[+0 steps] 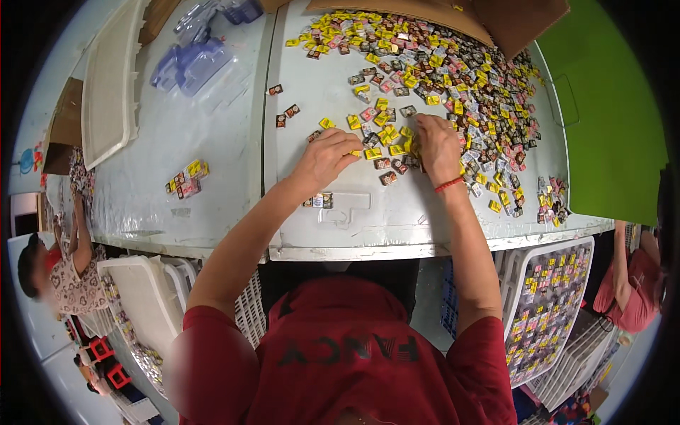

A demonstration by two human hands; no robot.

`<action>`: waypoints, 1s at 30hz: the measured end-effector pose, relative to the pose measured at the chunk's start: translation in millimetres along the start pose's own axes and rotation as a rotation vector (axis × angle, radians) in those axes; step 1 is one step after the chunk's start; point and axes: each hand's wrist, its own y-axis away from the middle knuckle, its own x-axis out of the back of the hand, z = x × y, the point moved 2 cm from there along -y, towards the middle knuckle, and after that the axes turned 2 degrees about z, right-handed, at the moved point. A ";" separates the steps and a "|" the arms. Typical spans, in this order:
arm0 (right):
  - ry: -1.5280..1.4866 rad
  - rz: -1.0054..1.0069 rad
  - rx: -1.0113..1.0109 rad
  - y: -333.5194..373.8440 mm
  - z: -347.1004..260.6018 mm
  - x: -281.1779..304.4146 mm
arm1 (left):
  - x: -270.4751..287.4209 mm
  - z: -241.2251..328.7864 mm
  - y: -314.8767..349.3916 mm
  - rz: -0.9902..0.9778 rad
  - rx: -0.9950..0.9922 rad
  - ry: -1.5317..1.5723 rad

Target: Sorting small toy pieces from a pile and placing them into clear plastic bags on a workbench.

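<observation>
My left hand (pixel 324 164) is closed, its fingertips pinched at a small yellow packet (pixel 355 153) over the white tabletop. My right hand (pixel 440 150), with a red cord bracelet (pixel 449 184) at the wrist, is curled down at the near edge of the pile; what its fingers hold, if anything, is hidden. Between the hands lie loose yellow packets (pixel 373 153) and brown packets (pixel 387 178). Nearer me sits a clear plastic tray (pixel 347 210), with a few dark packets (pixel 320 200) in its left part.
A large pile of mixed small packets (pixel 489 106) spreads over the far right, below a cardboard box (pixel 520 25). On the left table lie a packet cluster (pixel 188 178), bluish plastic trays (pixel 191 67) and a white lid (pixel 113 85). Filled crates (pixel 552 304) stand below; co-workers (pixel 71 283) are at both sides.
</observation>
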 end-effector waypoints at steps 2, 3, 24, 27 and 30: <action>0.037 -0.001 -0.024 1.6 10.1 1.2 | 1.2 2.8 0.1 -0.012 0.005 0.030; 0.048 -0.004 -0.041 1.9 13.0 1.6 | -0.1 3.0 1.3 -0.009 0.011 0.032; -0.687 -0.283 -0.538 62.3 -25.3 40.9 | -10.4 8.3 2.4 -0.084 0.123 0.026; -0.331 -0.226 -0.395 87.7 -36.9 41.7 | -15.0 10.1 -1.3 -0.123 0.115 0.018; -0.170 -0.150 -0.248 85.1 -52.5 47.8 | -19.0 12.6 -7.6 -0.044 0.090 0.093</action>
